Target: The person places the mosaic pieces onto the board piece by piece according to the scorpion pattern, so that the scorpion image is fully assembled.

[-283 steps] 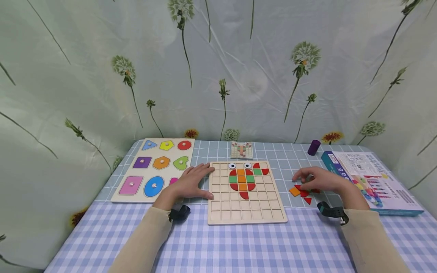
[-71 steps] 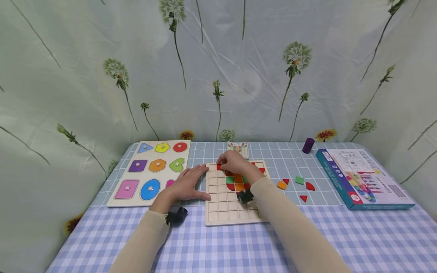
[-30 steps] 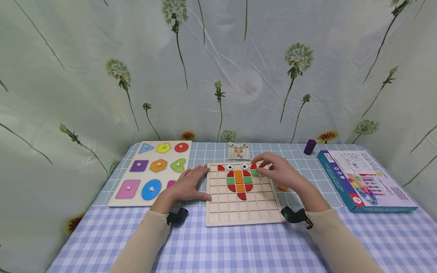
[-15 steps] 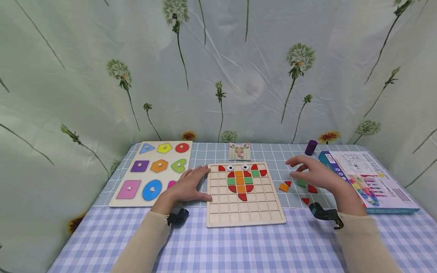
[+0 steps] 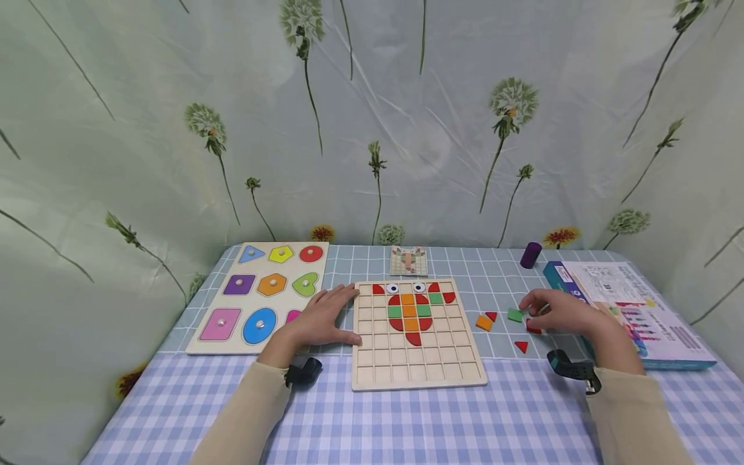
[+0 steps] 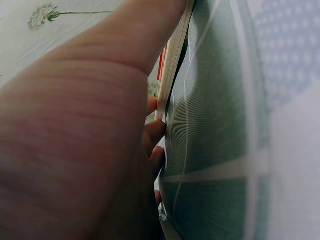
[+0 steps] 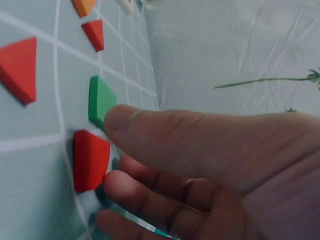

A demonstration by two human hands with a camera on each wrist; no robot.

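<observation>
A wooden grid board (image 5: 407, 374) lies mid-table, with red, green and orange tiles and two eye tiles forming a face-like figure in its upper part. My left hand (image 5: 321, 316) rests flat along its left edge, thumb and fingertips touching the rim; in the left wrist view the palm hides most of the board (image 6: 172, 65). My right hand (image 5: 560, 314) hovers low over loose tiles, fingers bent and apart. A red quarter-circle tile (image 7: 91, 161) lies beside its fingertips, partly covered in the head view. The thumb overlaps a corner of a green square tile (image 7: 101, 101).
Near the right hand lie an orange square tile (image 5: 484, 323) and two red triangle tiles, one (image 5: 521, 347) nearer the front. A pattern card (image 5: 409, 261) sits behind the board. A knob puzzle (image 5: 221, 349) stands left; a puzzle box (image 5: 657, 316) and purple cylinder (image 5: 530, 255) are right.
My right hand left the board, where a red quarter-circle tile was added at the upper left, and moved right and down to the loose tiles. The left hand stayed at the board's edge.
</observation>
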